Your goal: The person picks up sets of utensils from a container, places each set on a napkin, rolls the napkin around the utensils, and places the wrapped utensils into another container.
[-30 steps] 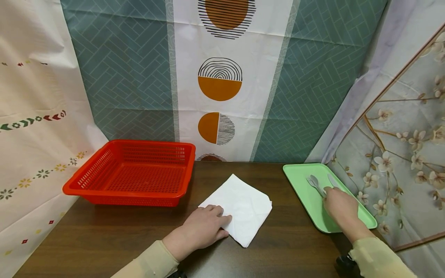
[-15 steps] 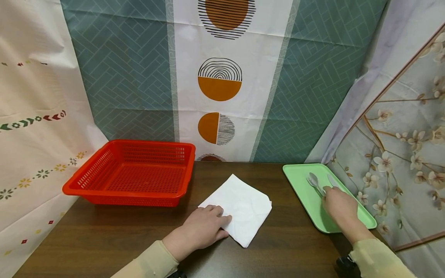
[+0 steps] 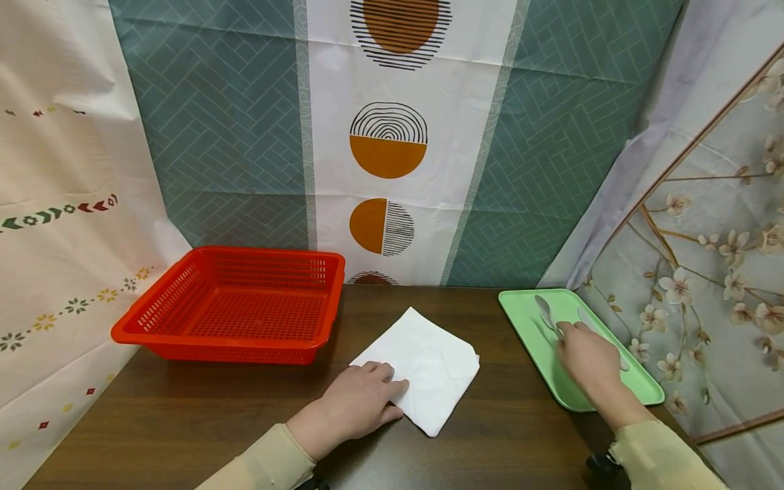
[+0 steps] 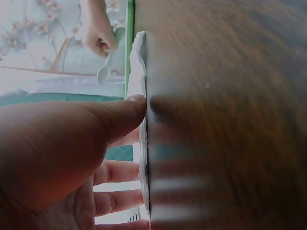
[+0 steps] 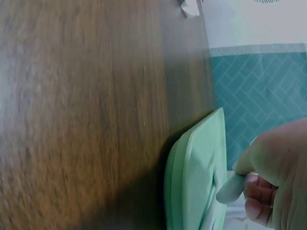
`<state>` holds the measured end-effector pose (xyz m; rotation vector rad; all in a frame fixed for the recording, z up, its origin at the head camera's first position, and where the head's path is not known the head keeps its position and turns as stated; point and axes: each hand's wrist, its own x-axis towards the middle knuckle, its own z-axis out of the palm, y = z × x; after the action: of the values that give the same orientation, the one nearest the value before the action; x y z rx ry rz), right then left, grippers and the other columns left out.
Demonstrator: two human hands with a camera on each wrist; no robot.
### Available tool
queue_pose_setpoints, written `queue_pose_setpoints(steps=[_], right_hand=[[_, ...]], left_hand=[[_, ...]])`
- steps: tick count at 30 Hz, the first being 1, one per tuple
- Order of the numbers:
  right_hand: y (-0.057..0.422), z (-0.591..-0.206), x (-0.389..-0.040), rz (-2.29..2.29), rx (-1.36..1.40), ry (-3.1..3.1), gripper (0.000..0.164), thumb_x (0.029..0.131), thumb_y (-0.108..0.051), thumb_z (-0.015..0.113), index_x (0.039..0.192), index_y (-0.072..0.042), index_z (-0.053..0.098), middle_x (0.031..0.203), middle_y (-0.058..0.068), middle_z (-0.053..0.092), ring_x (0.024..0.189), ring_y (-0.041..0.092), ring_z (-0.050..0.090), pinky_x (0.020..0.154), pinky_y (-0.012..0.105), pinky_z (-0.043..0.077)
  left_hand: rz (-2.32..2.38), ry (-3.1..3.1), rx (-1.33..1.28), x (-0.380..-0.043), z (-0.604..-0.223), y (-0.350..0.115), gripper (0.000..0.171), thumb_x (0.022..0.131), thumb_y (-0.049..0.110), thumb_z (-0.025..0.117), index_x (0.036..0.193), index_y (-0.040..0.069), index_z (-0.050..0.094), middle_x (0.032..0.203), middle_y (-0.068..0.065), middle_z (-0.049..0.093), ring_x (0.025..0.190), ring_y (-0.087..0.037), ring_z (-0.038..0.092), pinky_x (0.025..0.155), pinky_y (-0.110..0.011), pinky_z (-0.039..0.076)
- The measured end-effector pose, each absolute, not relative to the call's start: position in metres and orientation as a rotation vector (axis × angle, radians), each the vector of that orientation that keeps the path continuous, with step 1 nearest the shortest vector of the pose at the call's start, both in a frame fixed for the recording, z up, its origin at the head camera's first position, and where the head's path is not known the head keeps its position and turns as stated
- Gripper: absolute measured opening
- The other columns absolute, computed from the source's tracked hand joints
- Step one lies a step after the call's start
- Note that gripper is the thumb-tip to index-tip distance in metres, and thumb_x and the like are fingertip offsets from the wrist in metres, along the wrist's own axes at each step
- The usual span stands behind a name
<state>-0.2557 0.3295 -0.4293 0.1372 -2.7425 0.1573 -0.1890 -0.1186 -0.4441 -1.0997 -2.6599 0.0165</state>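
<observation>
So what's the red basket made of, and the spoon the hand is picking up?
The red basket looks like glossy moulded plastic, its walls full of small holes. The spoon held by the right hand looks like metal: grey and shiny.

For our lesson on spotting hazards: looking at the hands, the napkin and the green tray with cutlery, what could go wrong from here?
1. The right hand pinches a spoon by its handle; the grip looks thin, so it might slip and clatter onto the tray.
2. The tray sits near the table edge, so a nudge could tip it.
3. The left hand presses only one corner of the napkin, which might crumple.
</observation>
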Motion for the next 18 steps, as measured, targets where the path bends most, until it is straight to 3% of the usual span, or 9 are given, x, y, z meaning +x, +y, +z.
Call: queue_pose_setpoints(steps=[18], right_hand=[[0.301, -0.422, -0.254, 0.180, 0.184, -2.700, 0.037, 0.094, -0.003, 0.068, 0.130, 0.003, 0.073, 0.102, 0.023, 0.071, 0.070, 0.042, 0.067, 0.055, 0.057, 0.052]], left_hand=[[0.026, -2.677, -1.097, -0.188, -0.441, -0.118, 0.032, 0.099, 0.042, 0.081, 0.126, 0.026, 0.075, 0.113, -0.002, 0.066, 0.111, -0.027, 0.069, 0.077, -0.042, 0.057]])
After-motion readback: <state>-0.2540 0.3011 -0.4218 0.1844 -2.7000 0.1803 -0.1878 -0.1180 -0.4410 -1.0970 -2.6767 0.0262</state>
